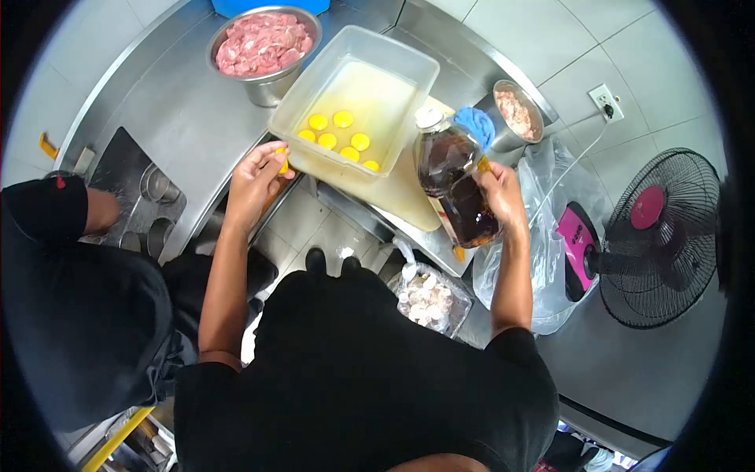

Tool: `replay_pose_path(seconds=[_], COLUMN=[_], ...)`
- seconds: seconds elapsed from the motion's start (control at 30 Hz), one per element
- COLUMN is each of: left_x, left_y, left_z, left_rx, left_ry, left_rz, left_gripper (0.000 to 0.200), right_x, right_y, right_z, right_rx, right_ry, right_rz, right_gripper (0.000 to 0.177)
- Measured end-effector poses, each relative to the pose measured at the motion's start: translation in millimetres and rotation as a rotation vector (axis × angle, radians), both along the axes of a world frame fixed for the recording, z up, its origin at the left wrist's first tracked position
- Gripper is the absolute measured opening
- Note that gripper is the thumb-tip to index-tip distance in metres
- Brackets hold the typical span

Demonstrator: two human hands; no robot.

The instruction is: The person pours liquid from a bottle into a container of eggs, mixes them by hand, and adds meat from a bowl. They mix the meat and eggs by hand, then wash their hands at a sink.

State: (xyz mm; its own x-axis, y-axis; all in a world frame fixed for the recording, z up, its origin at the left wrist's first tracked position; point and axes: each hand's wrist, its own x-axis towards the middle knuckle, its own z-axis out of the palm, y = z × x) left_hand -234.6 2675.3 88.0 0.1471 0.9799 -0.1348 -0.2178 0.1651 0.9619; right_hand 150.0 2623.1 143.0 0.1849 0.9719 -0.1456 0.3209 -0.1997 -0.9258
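Note:
My left hand (258,177) pinches a small yellow piece (282,160) that looks like a cap, by the near left corner of a clear plastic tub (409,86). Several raw egg yolks (342,119) lie in the tub with their whites, mostly toward its near side. With my right hand (503,197) I grip a big jug of dark liquid (456,185) by its side, right of the tub. The jug leans, its white top toward the tub. Under the tub and jug lies a pale cutting board (413,200).
A steel bowl of raw meat (263,47) stands behind left, a steel pot with pinkish meat (515,114) behind right, near a blue cloth (475,126). At right are plastic bags (543,220) and a fan (661,236). A co-worker (86,291) is at a sink (130,185) on the left.

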Motion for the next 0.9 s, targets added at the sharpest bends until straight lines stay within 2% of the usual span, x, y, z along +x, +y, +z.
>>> replay_pose_path(seconds=[0.07,0.13,0.2,0.27,0.37,0.43,0.53,0.9], left_x=[-10.5,-19.4,-22.9,-22.0,-23.3,-20.4,-20.0,-18.9], left_y=[-15.2,-28.1,-38.8,-47.0,-56.8,-63.1,-73.1,-85.3], left_z=[-12.7,-26.7,-36.9,-45.2,-50.1,-48.4,-58.0,-64.3], left_rx=[-0.024,-0.085,-0.108,-0.152,-0.117,-0.119,-0.103,-0.207], left_ry=[-0.025,-0.074,-0.069,-0.029,-0.034,0.003,0.008,0.064], left_rz=[0.043,0.088,0.118,0.156,0.093,0.080,0.069,0.082], left_gripper=[0.032,0.031,0.030,0.028,0.028,0.028,0.029,0.029], right_x=[1.5,3.4,13.8,14.0,14.4,10.8,12.6,1.8], right_y=[7.3,13.8,21.2,25.6,30.3,34.5,38.6,46.7], right_z=[9.0,11.5,6.6,6.1,12.2,13.2,10.7,21.7], right_rx=[-0.093,-0.100,-0.107,-0.102,-0.148,-0.142,-0.137,-0.158], right_ry=[-0.068,-0.095,0.001,-0.063,-0.079,-0.130,-0.236,-0.456], right_rz=[0.049,0.079,0.196,0.218,0.272,0.270,0.314,0.315], right_gripper=[0.012,0.011,0.011,0.013,0.021,0.035,0.043,0.046])
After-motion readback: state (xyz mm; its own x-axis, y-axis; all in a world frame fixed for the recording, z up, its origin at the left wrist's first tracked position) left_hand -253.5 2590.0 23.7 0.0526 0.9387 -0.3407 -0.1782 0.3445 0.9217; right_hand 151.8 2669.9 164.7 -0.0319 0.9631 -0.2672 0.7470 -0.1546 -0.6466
